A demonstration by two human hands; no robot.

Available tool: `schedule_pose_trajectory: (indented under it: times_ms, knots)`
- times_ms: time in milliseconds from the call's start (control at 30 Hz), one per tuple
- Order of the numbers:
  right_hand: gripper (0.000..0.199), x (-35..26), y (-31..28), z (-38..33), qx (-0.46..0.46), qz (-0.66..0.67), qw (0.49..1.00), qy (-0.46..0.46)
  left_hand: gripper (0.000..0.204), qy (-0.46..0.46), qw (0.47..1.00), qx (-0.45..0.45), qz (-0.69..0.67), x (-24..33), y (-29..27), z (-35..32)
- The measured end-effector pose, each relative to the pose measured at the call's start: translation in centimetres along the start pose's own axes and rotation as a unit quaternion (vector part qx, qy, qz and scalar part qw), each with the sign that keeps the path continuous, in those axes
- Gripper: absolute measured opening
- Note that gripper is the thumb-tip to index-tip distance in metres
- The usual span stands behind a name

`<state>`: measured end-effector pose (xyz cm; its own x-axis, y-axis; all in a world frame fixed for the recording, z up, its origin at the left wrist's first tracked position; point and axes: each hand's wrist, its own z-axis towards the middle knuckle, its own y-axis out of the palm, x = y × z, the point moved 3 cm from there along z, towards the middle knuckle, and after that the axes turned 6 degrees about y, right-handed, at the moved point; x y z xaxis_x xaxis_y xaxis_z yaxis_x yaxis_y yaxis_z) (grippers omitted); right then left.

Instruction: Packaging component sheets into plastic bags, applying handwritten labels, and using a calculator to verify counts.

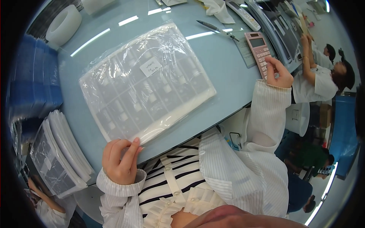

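Observation:
A clear plastic bag lies flat on the table, holding translucent sheets divided into compartments with small pale pieces. A white handwritten label is on its upper part. My left hand rests at the bag's near left corner, fingers bent and apart, fingertips touching the edge. At the right, my right hand is over the lower keys of a pink calculator, its fingers bent and apart with nothing held in them. The hand covers part of the keypad.
Beyond the bag lie a pen and a white handset-like device. A white tape roll stands far left, near stacked blue trays. More bagged sheets lean at the left edge. A co-worker is at the right.

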<state>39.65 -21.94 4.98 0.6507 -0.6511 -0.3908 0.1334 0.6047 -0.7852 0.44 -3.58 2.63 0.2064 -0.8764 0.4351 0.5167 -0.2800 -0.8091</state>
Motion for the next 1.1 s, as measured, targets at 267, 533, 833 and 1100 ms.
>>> schedule_pose_trajectory:
  times_ms: [267,533,833,1100]
  knots:
    - [0.016,-7.4,4.5,3.1,-0.094,0.073,0.974,-0.194,0.028,0.004,1.0,-0.004,0.011,0.0,-0.2,-0.1]
    - [0.03,-18.0,19.2,10.7,-0.197,0.065,0.933,-0.295,0.029,-0.017,1.0,0.011,-0.001,-0.1,-0.6,-1.1]
    - [0.019,-20.3,27.7,16.4,-0.066,-0.196,0.957,-0.206,0.032,-0.079,0.992,0.087,0.051,-0.7,-1.7,-4.7]
    - [0.022,-21.1,18.5,14.5,-0.121,0.029,0.959,-0.253,0.026,0.0,0.991,0.114,0.073,-1.1,-1.2,-4.5]
